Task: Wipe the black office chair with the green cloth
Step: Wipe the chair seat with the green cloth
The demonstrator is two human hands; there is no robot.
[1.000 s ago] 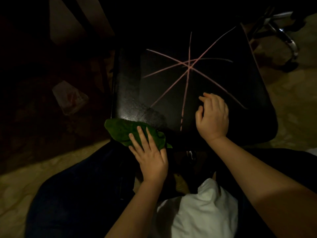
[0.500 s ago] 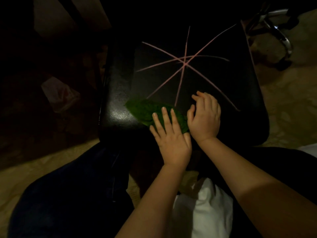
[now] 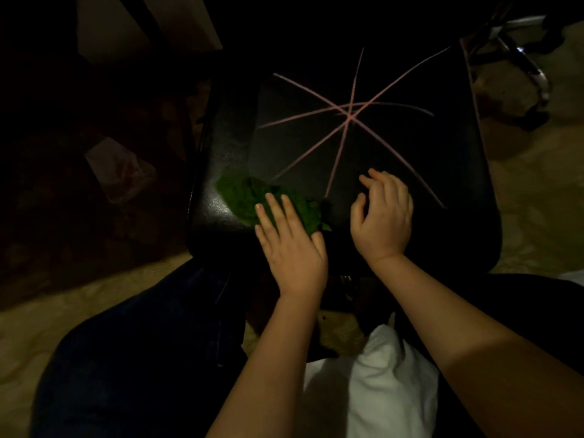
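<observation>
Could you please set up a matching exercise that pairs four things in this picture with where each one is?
Things:
1 green cloth
2 right hand
3 pink lines
4 chrome legs

Places:
a top right corner of the view
b under the fingers of the left hand
c crossing on the black seat
d resting bare on that seat, right of the cloth

Pairs: 1-b, 2-d, 3-c, 4-a

Dim rm: beige patterned floor [image 3: 47, 327], pale panel [image 3: 104, 23] top left, crumpled plastic bag [image 3: 120, 169] in shadow.
</observation>
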